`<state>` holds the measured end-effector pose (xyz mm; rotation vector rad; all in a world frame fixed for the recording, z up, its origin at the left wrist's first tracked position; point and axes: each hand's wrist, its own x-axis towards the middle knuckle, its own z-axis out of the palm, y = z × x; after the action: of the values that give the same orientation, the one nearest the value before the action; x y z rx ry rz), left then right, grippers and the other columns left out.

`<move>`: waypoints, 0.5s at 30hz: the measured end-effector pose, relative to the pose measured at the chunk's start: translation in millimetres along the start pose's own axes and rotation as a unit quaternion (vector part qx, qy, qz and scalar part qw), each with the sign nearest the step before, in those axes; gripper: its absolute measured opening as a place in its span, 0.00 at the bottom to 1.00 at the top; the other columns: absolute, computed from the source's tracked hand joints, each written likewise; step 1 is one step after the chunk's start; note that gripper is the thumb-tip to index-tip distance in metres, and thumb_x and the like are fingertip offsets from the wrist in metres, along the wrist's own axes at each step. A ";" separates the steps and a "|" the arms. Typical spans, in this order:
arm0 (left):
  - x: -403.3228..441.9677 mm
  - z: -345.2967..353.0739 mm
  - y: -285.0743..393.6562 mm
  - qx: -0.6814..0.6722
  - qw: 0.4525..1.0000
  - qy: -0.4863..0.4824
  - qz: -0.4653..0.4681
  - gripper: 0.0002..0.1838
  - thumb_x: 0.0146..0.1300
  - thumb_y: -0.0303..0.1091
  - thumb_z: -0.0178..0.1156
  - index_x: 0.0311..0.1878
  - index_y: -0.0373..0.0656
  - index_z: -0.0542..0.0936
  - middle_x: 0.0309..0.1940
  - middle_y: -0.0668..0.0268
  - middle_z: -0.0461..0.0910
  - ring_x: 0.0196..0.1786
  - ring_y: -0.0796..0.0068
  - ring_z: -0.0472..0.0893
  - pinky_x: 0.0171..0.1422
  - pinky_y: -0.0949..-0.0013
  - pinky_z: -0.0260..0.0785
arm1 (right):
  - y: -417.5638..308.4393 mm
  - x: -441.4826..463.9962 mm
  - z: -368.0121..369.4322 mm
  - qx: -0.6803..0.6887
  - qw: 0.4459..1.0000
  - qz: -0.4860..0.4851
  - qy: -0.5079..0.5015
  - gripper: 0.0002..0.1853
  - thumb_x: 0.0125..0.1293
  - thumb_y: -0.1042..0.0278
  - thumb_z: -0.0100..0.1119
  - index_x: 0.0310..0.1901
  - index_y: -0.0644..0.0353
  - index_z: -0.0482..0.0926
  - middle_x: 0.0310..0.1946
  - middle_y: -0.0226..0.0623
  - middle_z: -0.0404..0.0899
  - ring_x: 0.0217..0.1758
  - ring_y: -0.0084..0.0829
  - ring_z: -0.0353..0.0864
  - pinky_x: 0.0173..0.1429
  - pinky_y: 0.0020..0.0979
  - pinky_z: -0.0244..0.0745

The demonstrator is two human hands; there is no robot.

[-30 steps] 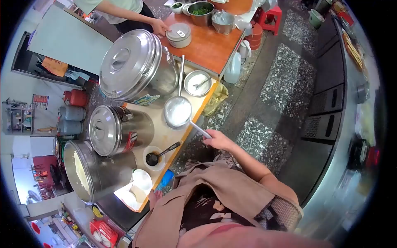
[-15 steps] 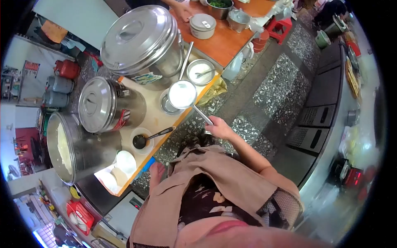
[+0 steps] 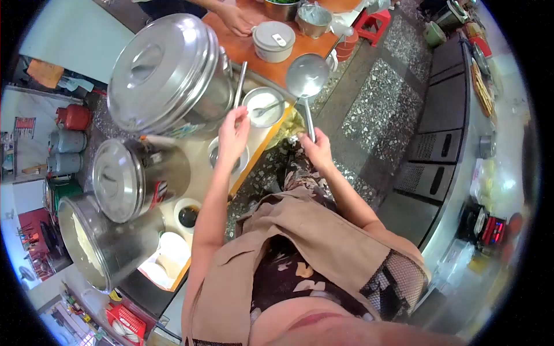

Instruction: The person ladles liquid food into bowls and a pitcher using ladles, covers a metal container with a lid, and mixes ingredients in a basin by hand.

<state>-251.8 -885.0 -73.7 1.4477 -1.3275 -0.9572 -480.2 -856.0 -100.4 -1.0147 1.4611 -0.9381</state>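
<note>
My right hand [image 3: 316, 151] is closed round the handle of a metal ladle [image 3: 307, 76], whose round bowl points away from me above the floor beside the counter edge. My left hand [image 3: 233, 135] reaches over the counter, its fingers closed at the lower part of a long metal utensil handle [image 3: 240, 83]; that utensil's far end is hidden. Beneath this hand sits a round metal container [image 3: 218, 157], partly covered. Just right of my left fingers stands a metal bowl [image 3: 262, 122] of white contents with a spoon [image 3: 269, 108] in it.
Large lidded steel pots [image 3: 164, 75] [image 3: 118, 179] and an open pot [image 3: 98, 248] crowd the counter's left. A dark-filled bowl [image 3: 188, 215] is nearer me. Another person's hand [image 3: 235, 21] is beside a lidded tub [image 3: 274, 43] on the orange table. Steel cabinets [image 3: 430, 150] line the right.
The ladle in my right hand has swung up and right, away from above the container. My left hand has come up from low by the counter to the utensil handle. The view has shifted.
</note>
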 end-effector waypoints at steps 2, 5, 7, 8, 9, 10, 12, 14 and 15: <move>58.0 34.2 9.2 0.108 0.992 0.005 0.062 0.17 0.53 0.28 0.58 0.48 0.39 0.71 0.41 0.59 0.76 0.46 0.64 0.75 0.51 0.67 0.66 | -1.0 44.6 -19.8 0.020 0.999 -0.013 0.036 0.13 0.56 0.62 0.59 0.25 0.61 0.69 0.17 0.23 0.65 0.22 0.16 0.62 0.26 0.22 0.61; 141.7 85.7 6.3 0.215 0.962 0.075 0.148 0.20 0.48 0.32 0.63 0.46 0.41 0.72 0.42 0.58 0.73 0.48 0.59 0.72 0.53 0.62 0.63 | -11.7 102.4 -51.6 -0.009 0.997 -0.034 0.070 0.13 0.55 0.62 0.59 0.25 0.62 0.70 0.17 0.24 0.66 0.22 0.17 0.62 0.27 0.23 0.62; 179.1 112.0 7.9 0.286 0.948 0.082 0.110 0.22 0.46 0.34 0.65 0.46 0.41 0.72 0.46 0.57 0.71 0.51 0.57 0.69 0.55 0.60 0.61 | -25.2 133.0 -76.1 -0.038 0.996 -0.032 0.072 0.13 0.55 0.61 0.60 0.25 0.62 0.71 0.16 0.26 0.68 0.22 0.18 0.64 0.26 0.25 0.63; 199.2 119.4 10.2 0.350 0.927 0.100 0.096 0.25 0.45 0.37 0.67 0.47 0.42 0.71 0.49 0.57 0.68 0.54 0.56 0.67 0.57 0.59 0.60 | -29.2 146.1 -87.4 -0.060 0.995 -0.033 0.077 0.13 0.55 0.61 0.60 0.25 0.62 0.71 0.16 0.26 0.68 0.21 0.19 0.64 0.26 0.25 0.63; 216.3 122.9 10.8 0.356 0.925 0.099 0.087 0.25 0.45 0.37 0.67 0.47 0.42 0.71 0.49 0.57 0.68 0.54 0.56 0.67 0.57 0.59 0.60 | -32.4 159.7 -98.4 -0.084 0.993 -0.038 0.079 0.13 0.55 0.61 0.60 0.25 0.62 0.71 0.15 0.27 0.68 0.20 0.19 0.64 0.26 0.26 0.64; 227.5 125.0 9.7 0.410 0.900 0.074 0.124 0.29 0.42 0.39 0.69 0.48 0.43 0.70 0.52 0.57 0.66 0.57 0.54 0.63 0.59 0.56 0.56 | -34.8 171.4 -108.0 -0.101 0.992 -0.033 0.074 0.13 0.54 0.61 0.60 0.25 0.62 0.71 0.14 0.28 0.67 0.20 0.20 0.65 0.26 0.26 0.64; 243.6 133.1 6.9 0.492 0.861 0.018 0.127 0.40 0.36 0.45 0.71 0.54 0.44 0.66 0.58 0.56 0.59 0.63 0.50 0.55 0.64 0.49 0.46 | -41.8 189.6 -121.3 -0.149 0.986 -0.030 0.074 0.14 0.54 0.61 0.60 0.25 0.62 0.70 0.13 0.31 0.67 0.19 0.20 0.65 0.27 0.27 0.65; 261.8 133.0 5.6 0.478 0.872 0.002 0.108 0.43 0.35 0.47 0.71 0.56 0.44 0.63 0.60 0.55 0.57 0.64 0.50 0.53 0.65 0.49 0.45 | -44.5 204.2 -128.2 -0.158 0.985 -0.016 0.061 0.14 0.54 0.61 0.60 0.25 0.63 0.70 0.13 0.31 0.67 0.19 0.21 0.65 0.27 0.28 0.65; 274.9 130.2 4.7 0.460 0.882 -0.006 0.101 0.47 0.34 0.50 0.71 0.59 0.44 0.61 0.62 0.55 0.55 0.65 0.50 0.51 0.66 0.49 0.44 | -47.3 213.2 -128.7 -0.166 0.984 -0.015 0.056 0.14 0.54 0.60 0.60 0.25 0.63 0.70 0.13 0.31 0.67 0.19 0.21 0.64 0.27 0.28 0.65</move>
<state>-345.5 -1173.7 -94.1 1.9136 -2.0345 -0.1484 -616.6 -1069.4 -109.6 -1.2443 1.7411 -0.7980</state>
